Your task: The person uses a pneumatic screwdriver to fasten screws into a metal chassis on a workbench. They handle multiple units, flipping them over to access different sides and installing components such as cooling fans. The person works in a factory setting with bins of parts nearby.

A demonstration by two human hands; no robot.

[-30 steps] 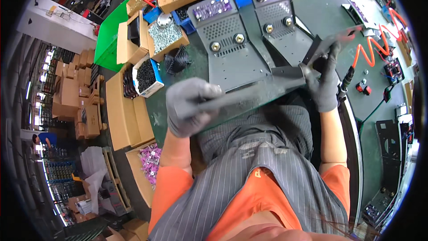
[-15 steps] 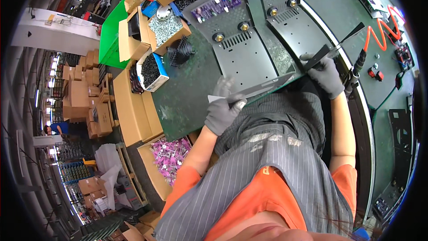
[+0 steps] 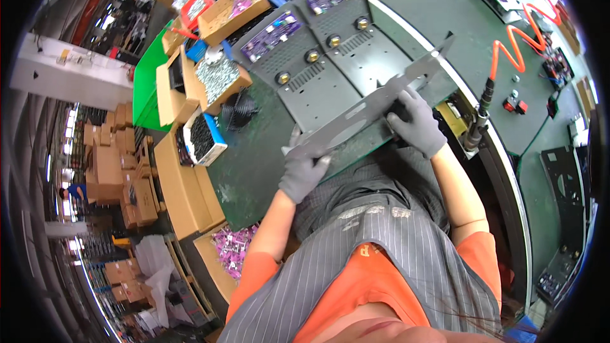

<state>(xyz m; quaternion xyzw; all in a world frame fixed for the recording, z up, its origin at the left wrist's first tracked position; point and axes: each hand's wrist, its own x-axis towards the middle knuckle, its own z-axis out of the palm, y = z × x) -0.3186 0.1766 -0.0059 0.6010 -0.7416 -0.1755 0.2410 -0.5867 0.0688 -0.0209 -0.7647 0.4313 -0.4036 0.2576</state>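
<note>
A long dark metal plate (image 3: pixel 356 115) with cut-outs and bent ends spans my two hands, tilted up to the right above the table's near edge. My left hand (image 3: pixel 304 170), in a grey glove, grips its lower left end with the thumb on the near side. Gloved likewise, my right hand (image 3: pixel 417 122) holds it right of the middle, fingers over the edge. Just behind lie two bent grey metal panels, a left one (image 3: pixel 311 105) and a right one (image 3: pixel 375 67), side by side. Each bears a purple circuit board and round brass-coloured fittings.
A black round fan grille (image 3: pixel 239 112) lies left, beside a carton of silver screws (image 3: pixel 219 76) and a box of black screws (image 3: pixel 202 138). An air screwdriver (image 3: pixel 475 128) on an orange coiled hose (image 3: pixel 508 57) stands at right. Purple parts (image 3: pixel 232 248) fill a low carton.
The plate has swung its broad face upward and its right end has risen. My right hand has moved left along it. The two panels behind now lie together instead of apart.
</note>
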